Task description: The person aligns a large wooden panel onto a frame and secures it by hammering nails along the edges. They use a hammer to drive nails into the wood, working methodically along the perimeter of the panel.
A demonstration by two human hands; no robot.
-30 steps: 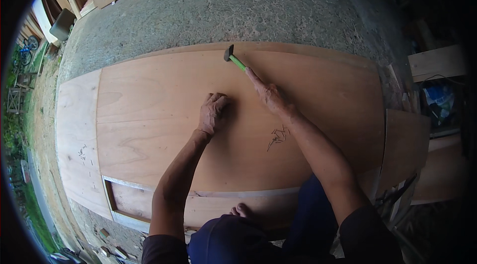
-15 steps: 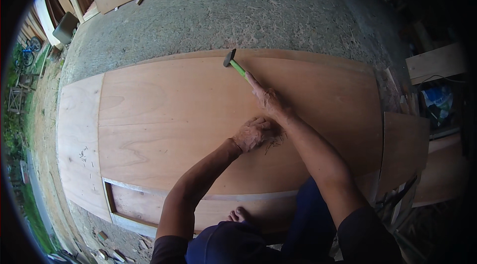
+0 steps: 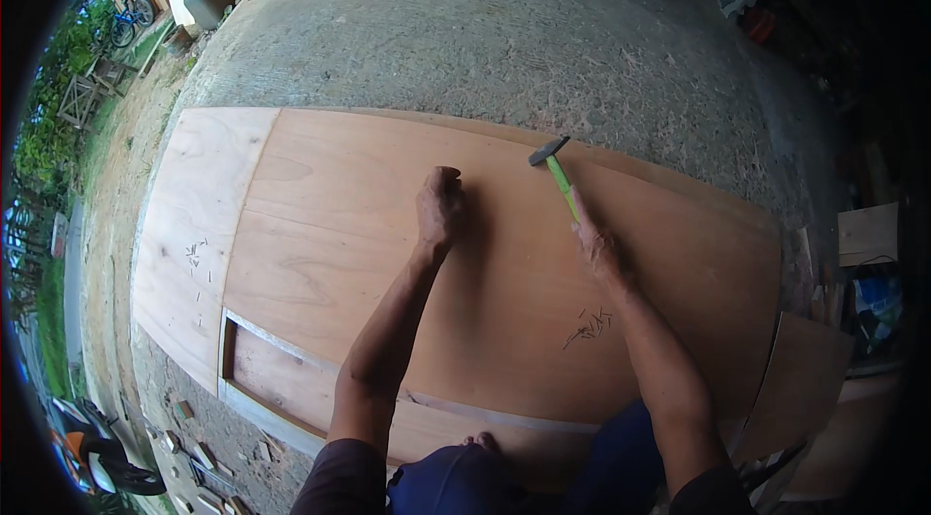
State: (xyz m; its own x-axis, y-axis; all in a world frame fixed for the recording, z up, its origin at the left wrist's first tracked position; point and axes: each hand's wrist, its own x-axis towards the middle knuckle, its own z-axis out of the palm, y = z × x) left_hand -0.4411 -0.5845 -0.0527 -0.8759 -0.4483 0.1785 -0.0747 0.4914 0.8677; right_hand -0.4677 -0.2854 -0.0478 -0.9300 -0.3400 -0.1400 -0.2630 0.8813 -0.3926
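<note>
My right hand [image 3: 598, 250] grips a hammer [image 3: 560, 179] by its bright green handle, the dark steel head pointing away from me over the far part of a large plywood panel [image 3: 369, 224]. My left hand [image 3: 442, 209] is closed, thumb and fingers together, above the middle of the panel; what it holds, if anything, is too small to make out. Its shadow falls on the wood beside it. A loose pile of nails [image 3: 589, 327] lies on the panel near my right forearm. More nails [image 3: 197, 255] are scattered on the paler plywood strip [image 3: 175, 214] at the left end.
An open framed recess [image 3: 272, 360] shows along the panel's near left edge. Rough concrete floor [image 3: 436, 49] stretches beyond the panel. Small wood offcuts [image 3: 202, 457] lie at the lower left. Another plywood piece [image 3: 797, 384] sits to the right. My foot [image 3: 480, 440] is at the near edge.
My left hand has lifted from beside the nail pile and moved away and to the left, now closed. The view has shifted; my right hand still holds the hammer.
</note>
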